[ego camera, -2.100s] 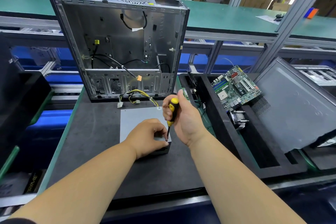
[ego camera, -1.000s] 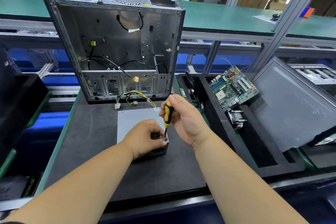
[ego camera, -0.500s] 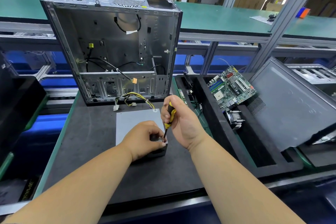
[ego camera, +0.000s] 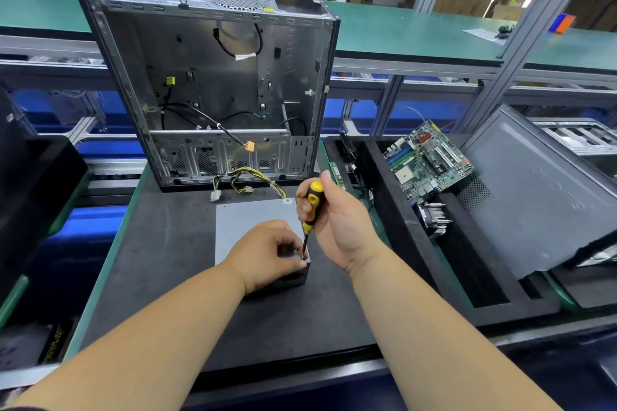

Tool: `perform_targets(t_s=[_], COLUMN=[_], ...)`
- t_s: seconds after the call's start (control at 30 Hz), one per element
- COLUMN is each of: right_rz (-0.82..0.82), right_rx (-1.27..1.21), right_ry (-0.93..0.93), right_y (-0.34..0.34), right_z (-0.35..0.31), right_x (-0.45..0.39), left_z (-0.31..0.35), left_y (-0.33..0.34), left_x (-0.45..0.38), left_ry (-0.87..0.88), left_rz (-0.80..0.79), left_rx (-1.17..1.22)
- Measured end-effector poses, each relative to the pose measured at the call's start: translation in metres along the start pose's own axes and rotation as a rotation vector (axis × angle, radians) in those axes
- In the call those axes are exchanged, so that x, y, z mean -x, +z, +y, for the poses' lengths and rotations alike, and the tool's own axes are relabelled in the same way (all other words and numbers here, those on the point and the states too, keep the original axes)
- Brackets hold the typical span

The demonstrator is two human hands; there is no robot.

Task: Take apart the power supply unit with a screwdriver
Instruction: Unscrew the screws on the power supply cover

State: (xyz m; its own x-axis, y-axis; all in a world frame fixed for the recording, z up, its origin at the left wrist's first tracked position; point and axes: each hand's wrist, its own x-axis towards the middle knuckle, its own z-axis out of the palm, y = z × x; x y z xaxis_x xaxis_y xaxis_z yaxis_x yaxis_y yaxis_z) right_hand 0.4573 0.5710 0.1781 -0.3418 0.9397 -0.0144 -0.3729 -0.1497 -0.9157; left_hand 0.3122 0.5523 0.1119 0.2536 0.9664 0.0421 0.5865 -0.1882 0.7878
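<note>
The grey power supply unit [ego camera: 247, 223] lies flat on the black mat, its yellow and black cable bundle [ego camera: 248, 178] trailing toward the case. My left hand [ego camera: 267, 253] rests on the unit's near right corner, fingers curled, fingertips pinching at the screwdriver's tip. My right hand [ego camera: 337, 223] grips the yellow and black screwdriver [ego camera: 310, 207] upright, its shaft pointing down onto that corner. The screw itself is hidden by my fingers.
An open metal computer case [ego camera: 213, 90] stands upright behind the unit. To the right, a black foam tray [ego camera: 394, 227] holds a green motherboard [ego camera: 427, 160] and a heatsink [ego camera: 434, 217]; a grey side panel [ego camera: 541, 197] leans there. Another black tray [ego camera: 33, 183] sits on the left.
Both hands stay at the unit's near right corner with the screwdriver tip on it; my right hand's grip on the handle has shifted slightly. The view has drifted a little.
</note>
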Motion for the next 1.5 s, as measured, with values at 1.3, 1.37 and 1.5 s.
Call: perform_targets(t_s=[1.3, 1.37, 1.5], right_rz=[0.022, 0.029, 0.008], right_rx=[-0.005, -0.001, 0.008], right_ry=[-0.010, -0.029, -0.052], right_y=[-0.001, 0.001, -0.001], right_z=[0.001, 0.004, 0.004], right_x=[0.002, 0.002, 0.002], left_z=[-0.002, -0.001, -0.001], left_y=[0.001, 0.001, 0.001], left_x=[-0.001, 0.000, 0.000], left_ry=[0.030, 0.021, 0.021], left_rz=[0.013, 0.019, 0.011], left_rx=[-0.019, -0.012, -0.010])
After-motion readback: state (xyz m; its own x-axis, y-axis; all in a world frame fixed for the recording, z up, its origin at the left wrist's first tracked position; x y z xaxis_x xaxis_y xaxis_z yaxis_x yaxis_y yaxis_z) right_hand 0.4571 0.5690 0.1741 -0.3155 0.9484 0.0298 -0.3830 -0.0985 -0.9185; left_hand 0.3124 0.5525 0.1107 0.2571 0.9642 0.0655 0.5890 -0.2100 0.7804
